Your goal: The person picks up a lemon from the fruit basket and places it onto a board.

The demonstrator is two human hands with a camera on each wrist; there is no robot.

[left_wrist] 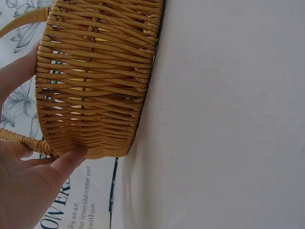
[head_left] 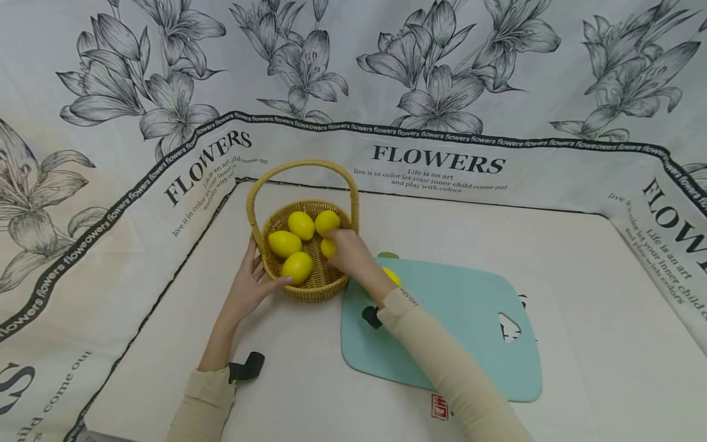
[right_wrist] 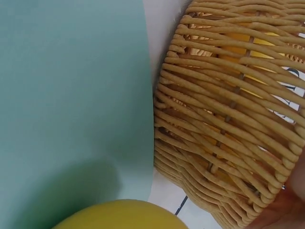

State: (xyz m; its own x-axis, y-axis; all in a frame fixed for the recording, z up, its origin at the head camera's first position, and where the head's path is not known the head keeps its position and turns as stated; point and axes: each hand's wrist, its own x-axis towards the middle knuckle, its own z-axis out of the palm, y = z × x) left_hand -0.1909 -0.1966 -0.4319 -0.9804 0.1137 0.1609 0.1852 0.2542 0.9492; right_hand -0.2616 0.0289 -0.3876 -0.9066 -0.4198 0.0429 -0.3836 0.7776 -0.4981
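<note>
From here I see the left hand (head_left: 245,291) gripping the basket (head_left: 315,294) at its side, thumb over the rim, while the right hand (head_left: 353,255) dips inside over a lemon (head_left: 328,248), its fingertips too hidden for me to tell whether they hold it. Another lemon (head_left: 393,276) lies just beside the right wrist on the cutting board (head_left: 442,319); a careless sweep of that forearm could set it rolling.

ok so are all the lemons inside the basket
No, one lemon lies on the teal board, outside the basket.
</note>
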